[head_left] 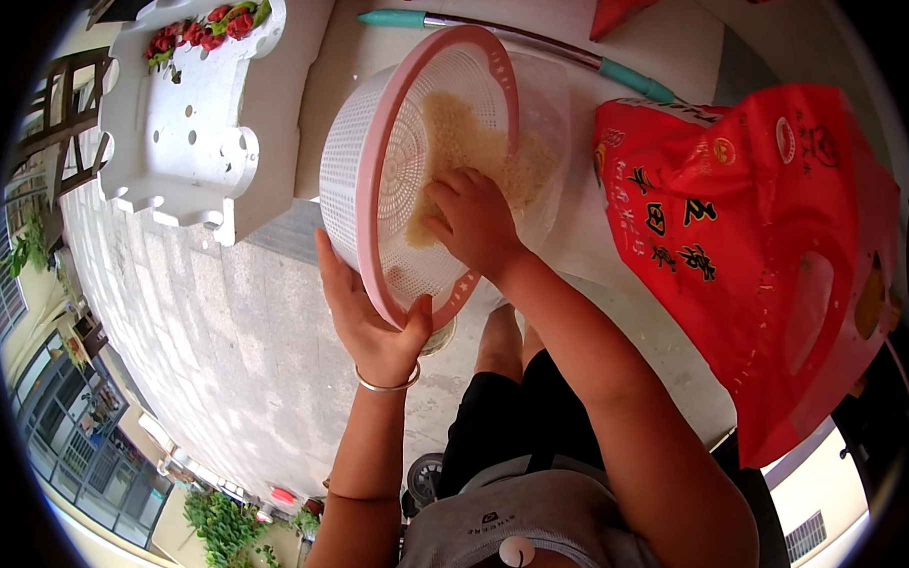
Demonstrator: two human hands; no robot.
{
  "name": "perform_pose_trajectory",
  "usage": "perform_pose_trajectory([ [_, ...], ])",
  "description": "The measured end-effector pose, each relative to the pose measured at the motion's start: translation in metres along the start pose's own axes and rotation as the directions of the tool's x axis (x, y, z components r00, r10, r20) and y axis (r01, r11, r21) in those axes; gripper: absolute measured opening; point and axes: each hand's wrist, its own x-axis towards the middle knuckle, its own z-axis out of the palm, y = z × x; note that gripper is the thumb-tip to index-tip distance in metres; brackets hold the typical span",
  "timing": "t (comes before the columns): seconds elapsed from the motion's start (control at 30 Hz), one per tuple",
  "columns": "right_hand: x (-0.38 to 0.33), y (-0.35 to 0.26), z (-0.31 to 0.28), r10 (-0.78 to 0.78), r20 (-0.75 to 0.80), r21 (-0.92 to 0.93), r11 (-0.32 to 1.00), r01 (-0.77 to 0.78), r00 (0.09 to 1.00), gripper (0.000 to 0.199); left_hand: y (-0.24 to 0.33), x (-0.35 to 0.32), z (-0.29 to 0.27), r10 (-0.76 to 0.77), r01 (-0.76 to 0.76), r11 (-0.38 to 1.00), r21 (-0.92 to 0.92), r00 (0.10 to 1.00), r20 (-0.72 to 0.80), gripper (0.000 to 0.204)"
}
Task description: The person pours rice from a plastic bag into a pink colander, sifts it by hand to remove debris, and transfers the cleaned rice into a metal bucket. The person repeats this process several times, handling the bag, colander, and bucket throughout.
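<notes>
A white colander with a pink rim [369, 187] is tilted on its side, its mouth facing right. Pale rice grains [449, 124] lie along its inner wall and spread toward a clear plastic bag [559, 130] at the mouth. My left hand [371, 322] supports the colander's lower left side, thumb over the rim and fingers behind the wall. Inside the mouth, my right hand [472, 218] rests against the rice with its fingers curled in. Grains under those fingers are partly hidden.
A large red package [732, 204] with a handle cutout stands at the right. Behind the colander lies a metal rod with teal ends [526, 36]. A white foam box [194, 123] at upper left holds red and green peppers [220, 27]. Paved ground [185, 303] extends below left.
</notes>
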Motion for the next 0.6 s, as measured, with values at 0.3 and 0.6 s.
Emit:
perform_pose_trajectory([
  [0.3, -0.026, 0.032, -0.026, 0.025, -0.143, -0.190, 0.980, -0.052, 0.989, 0.012, -0.014, 0.001, -0.013, 0.035, -0.032, 0.996, 0.087, 0.999, -0.031, 0.110],
  [0.6, 0.052, 0.029, -0.042, -0.215, -0.262, -0.117, 0.975, 0.191, 0.941, 0.026, -0.011, 0.005, -0.016, 0.033, -0.033, 0.987, 0.155, 0.999, 0.007, 0.109],
])
